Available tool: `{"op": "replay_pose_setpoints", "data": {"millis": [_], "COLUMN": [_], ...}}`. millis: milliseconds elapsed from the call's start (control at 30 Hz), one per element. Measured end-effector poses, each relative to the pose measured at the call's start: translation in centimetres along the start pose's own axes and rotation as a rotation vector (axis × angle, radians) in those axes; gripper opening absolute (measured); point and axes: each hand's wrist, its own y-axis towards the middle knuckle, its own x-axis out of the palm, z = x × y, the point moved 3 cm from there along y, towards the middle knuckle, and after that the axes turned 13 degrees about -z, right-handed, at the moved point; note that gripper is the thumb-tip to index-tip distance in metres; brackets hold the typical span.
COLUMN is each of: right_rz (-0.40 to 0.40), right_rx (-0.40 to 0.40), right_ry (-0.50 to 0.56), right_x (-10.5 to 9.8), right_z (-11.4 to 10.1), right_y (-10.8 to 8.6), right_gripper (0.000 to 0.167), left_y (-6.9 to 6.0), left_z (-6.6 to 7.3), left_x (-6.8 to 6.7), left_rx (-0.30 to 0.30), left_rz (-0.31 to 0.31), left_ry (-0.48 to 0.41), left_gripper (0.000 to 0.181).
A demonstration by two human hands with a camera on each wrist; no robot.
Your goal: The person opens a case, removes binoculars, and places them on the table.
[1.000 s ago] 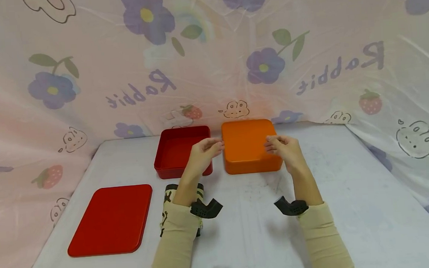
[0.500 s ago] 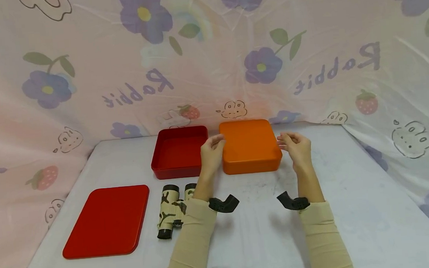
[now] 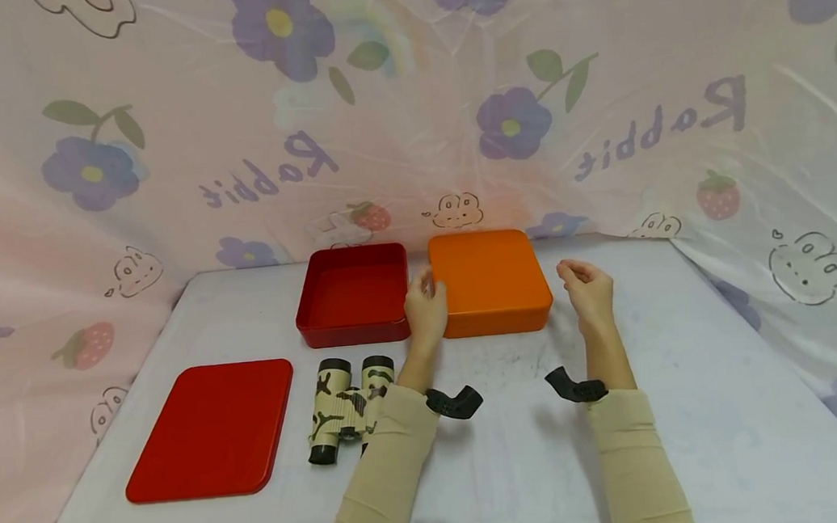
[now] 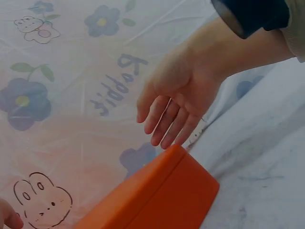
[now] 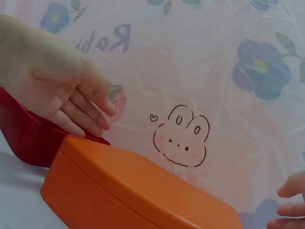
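Note:
An orange box (image 3: pixel 490 273) with a seam round its side stands at the back of the table. Close by its left side is my left hand (image 3: pixel 427 308), fingers relaxed and holding nothing; the right wrist view shows that hand (image 5: pixel 57 81) at the box corner, though contact is hard to tell. My right hand (image 3: pixel 590 290) hovers off the right side of the box, apart from it in the head view. Its loosely bent fingers (image 4: pixel 164 124) hold nothing. An open red box (image 3: pixel 351 290) stands left of the orange one, just beyond my left hand.
A flat red lid (image 3: pixel 212 430) lies at the table's left front. Between it and my left sleeve (image 3: pixel 396 457) are camouflage-patterned binoculars (image 3: pixel 338 413), partly covered by the sleeve. A patterned curtain (image 3: pixel 409 132) hangs behind the table (image 3: pixel 691 404).
My left hand has moved right, from over the red box to the orange box's left side, uncovering more of the binoculars. My right hand has drawn away rightward from over the orange box.

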Motion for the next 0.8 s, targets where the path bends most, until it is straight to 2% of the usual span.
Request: {"op": "replay_pose_setpoints", "data": {"millis": [200, 333, 567, 800], "right_rz": [-0.061, -0.099, -0.141, -0.175], "right_rx": [0.073, 0.117, 0.127, 0.134], "right_ry": [-0.037, -0.079, -0.111, -0.101], "right_x": [0.4, 0.9, 1.9, 2.2], "right_z": [1.1, 1.6, 1.9, 2.0], "right_y": [0.6, 0.9, 1.2, 1.1], "right_gripper": [0.046, 0.048, 0.049, 0.051], "left_y": [-0.1, 0.1, 0.1, 0.3], "left_z": [-0.9, -1.5, -2.3, -2.7], "left_x": [0.5, 0.7, 1.2, 1.4], "left_rx": [-0.065, -0.104, -0.198, -0.213], "left_rz": [0.022, 0.013, -0.037, -0.039], "left_ry": [0.072, 0.098, 0.061, 0.045], "left_gripper": [0.042, 0.044, 0.050, 0.050]}}
